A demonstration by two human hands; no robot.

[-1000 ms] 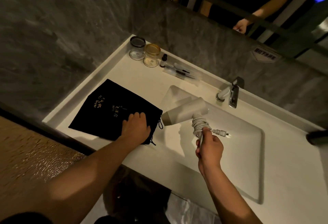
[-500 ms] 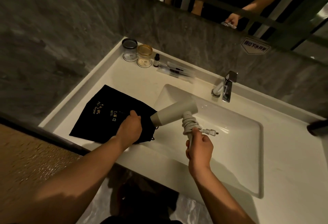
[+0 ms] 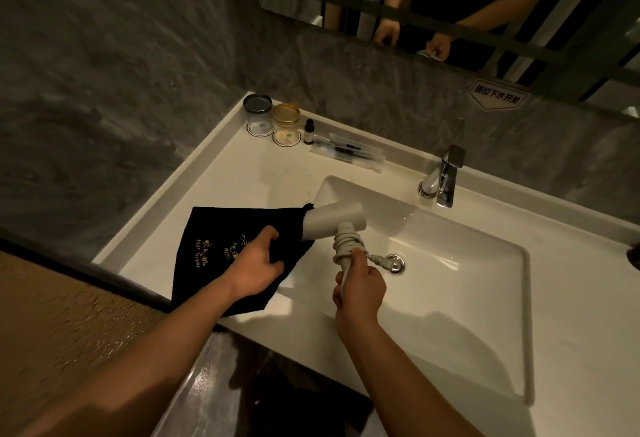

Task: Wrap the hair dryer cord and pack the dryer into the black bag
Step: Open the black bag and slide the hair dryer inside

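A white hair dryer (image 3: pixel 334 220) is held over the left end of the sink, its nozzle end touching the mouth of the black bag (image 3: pixel 211 256). The cord (image 3: pixel 346 244) is wound around the handle, and its plug (image 3: pixel 377 258) sticks out to the right. My right hand (image 3: pixel 360 293) grips the lower end of the handle. My left hand (image 3: pixel 258 265) pinches the bag's upper layer near its opening and lifts it. The bag has gold lettering and hangs partly over the counter's front edge.
The white counter (image 3: pixel 277 166) holds two lidded jars (image 3: pixel 272 120), a small dark bottle (image 3: pixel 309 132) and wrapped toiletries (image 3: pixel 349 152) along the back. A chrome faucet (image 3: pixel 441 178) stands behind the basin (image 3: pixel 450 263). A mirror (image 3: pixel 450 4) hangs above.
The bag went from lying flat under my left hand to being lifted and pulled toward the sink. The dryer's nozzle has moved left to the bag's opening.
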